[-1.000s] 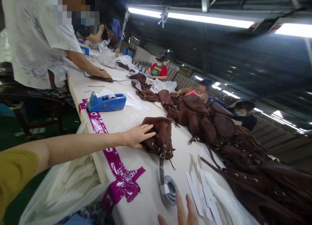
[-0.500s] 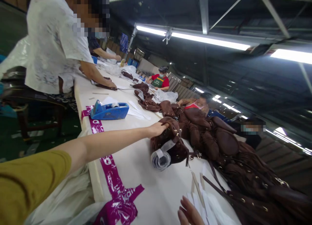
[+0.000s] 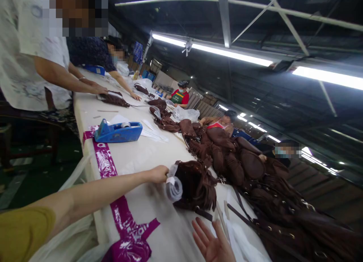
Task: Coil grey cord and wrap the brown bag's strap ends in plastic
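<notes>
My left hand is closed on the edge of a dark brown fringed handbag, which lies tilted over the white table. A clear plastic roll with a white band sticks out at the bag's near left side. Low in the view, my right hand is open, palm up and fingers spread, holding nothing. It is just below the bag's dark strap, apart from it. Thin strips and white sheets lie beside my right hand.
A long heap of brown bags runs along the table's right side. A blue tape dispenser stands at the left, by purple printed tape stuck along the white table. Several co-workers are around the table; one in a white shirt handles another bag.
The bag has been drawn closer to me and turned, its fringe now facing right. My left hand has moved left and down with it. My right hand has risen and spread its fingers.
</notes>
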A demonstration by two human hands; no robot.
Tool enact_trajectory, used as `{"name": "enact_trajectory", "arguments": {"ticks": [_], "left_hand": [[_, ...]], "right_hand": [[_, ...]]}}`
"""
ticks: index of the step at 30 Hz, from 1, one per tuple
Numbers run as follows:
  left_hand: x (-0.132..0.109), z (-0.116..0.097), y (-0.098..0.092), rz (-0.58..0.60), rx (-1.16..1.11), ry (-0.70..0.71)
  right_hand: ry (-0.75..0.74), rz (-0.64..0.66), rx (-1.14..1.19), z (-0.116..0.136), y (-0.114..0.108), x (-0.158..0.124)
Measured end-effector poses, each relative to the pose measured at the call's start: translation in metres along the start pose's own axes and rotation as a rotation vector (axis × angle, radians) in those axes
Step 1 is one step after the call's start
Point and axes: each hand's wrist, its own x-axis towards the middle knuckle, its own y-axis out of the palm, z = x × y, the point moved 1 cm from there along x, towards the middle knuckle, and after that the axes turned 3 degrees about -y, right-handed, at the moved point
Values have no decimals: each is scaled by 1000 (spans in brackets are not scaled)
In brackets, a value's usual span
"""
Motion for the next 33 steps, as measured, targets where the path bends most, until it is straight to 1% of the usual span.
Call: {"name": "enact_trajectory", "arguments": {"ticks": [2,4,6,8,10,12,14,15,16,17,18,19,20,22,23,25,27,28,29,30,31,32,33], "left_hand": [[-10,20,-15,-73,138,4],[-14,28,-30,-132,228,41],[-16,22,-35,-149,289,104],[-17,8,-32,-155,325,165],[-20,-9,-19,-169,404,271],[-24,-26,0,-129,550,457],[-30,-38,25,0,680,661],[-32,-41,38,68,706,722],[-33,-43,51,114,712,741],[-32,-44,63,127,712,712],[-29,-43,74,110,715,646],[-23,-41,84,80,724,563],[-16,-39,91,49,737,483],[3,-35,100,17,762,374],[14,-32,101,16,767,349],[31,-28,99,20,772,327],[41,-23,93,28,778,331],[43,-21,89,34,779,343],[42,-20,85,39,780,357],[39,-20,81,40,779,373],[34,-21,79,36,776,387],[29,-22,77,27,772,402],[22,-25,76,16,764,423]], "right_hand": [[-16,-13,-30,-12,-2,-1],[-73,-68,-38,-21,-5,-1],[-112,-122,-18,-23,-7,3],[-117,-132,41,-18,-9,11],[-112,-127,122,-7,-12,23],[-146,-124,177,8,-14,35],[-219,-126,197,20,-10,39],[-259,-130,205,24,-6,38],[-295,-125,197,26,0,34],[-328,-116,169,24,8,27],[-357,-99,121,20,17,19],[-382,-42,-4,14,27,9],[-394,-20,-150,6,35,-1],[-359,-31,-414,-11,44,-21],[-319,-6,-516,-17,44,-32],[-157,105,-649,-21,31,-53],[59,212,-706,-11,4,-70],[137,210,-731,-1,-15,-76],[149,162,-773,11,-35,-80],[99,80,-847,24,-56,-80],[-12,-48,-986,37,-77,-78],[-114,-173,-1210,49,-96,-73],[-206,-305,-1488,59,-112,-67]]}}
